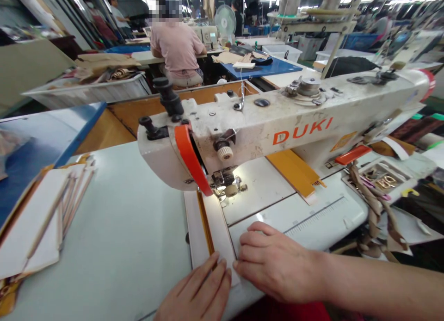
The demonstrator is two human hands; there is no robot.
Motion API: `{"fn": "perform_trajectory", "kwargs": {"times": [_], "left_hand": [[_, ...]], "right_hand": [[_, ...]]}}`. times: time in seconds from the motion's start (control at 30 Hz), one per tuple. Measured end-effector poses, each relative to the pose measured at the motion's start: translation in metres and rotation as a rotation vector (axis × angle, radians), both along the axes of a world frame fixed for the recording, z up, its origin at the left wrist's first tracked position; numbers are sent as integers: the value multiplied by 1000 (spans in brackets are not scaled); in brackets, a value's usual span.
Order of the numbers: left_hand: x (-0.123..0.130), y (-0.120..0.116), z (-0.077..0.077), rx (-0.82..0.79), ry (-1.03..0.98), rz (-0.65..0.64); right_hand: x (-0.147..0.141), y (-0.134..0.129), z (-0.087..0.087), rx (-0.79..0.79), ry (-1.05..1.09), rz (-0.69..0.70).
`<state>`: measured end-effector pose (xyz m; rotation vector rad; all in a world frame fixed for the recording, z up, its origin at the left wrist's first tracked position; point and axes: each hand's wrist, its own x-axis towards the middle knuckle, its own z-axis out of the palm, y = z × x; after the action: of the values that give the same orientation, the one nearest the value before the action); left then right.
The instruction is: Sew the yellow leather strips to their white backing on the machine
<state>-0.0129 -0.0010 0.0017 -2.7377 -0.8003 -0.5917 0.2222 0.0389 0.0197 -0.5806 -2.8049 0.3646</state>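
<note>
A white-backed strip with a mustard-brown band along its middle (224, 235) lies lengthwise under the needle area of a white sewing machine (256, 122). My left hand (199, 291) rests flat on the near end, its fingers stretched over the band and the white surface. At the right edge is my right hand (274, 261), with bent fingers pressed together and their tips against that edge. Its thumb is not clearly seen. The machine's lamp lights the presser foot (224, 191). Beneath the machine head, the strip's far end is partly hidden.
White pieces with brown edges (38, 219) are stacked at the left. Mustard pieces (294, 173) lie under the machine arm. To the right are a small tray of metal rings (385, 177) and hanging brown scraps (373, 210). A person in pink (178, 48) sits ahead.
</note>
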Motion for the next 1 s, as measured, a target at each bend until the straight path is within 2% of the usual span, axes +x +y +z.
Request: {"fn": "perform_trajectory", "kwargs": {"times": [0.17, 0.6, 0.77, 1.0], "left_hand": [[-4, 22, -3, 18, -66, 35], [-10, 81, 0, 154, -38, 84], [-9, 103, 4, 191, -42, 73], [-14, 121, 2, 183, 3, 105]], "right_hand": [[-7, 22, -4, 53, -8, -30], [-26, 68, -14, 160, 60, -194], [-34, 74, -21, 201, 118, -302], [-36, 73, -21, 234, 121, -335]]}}
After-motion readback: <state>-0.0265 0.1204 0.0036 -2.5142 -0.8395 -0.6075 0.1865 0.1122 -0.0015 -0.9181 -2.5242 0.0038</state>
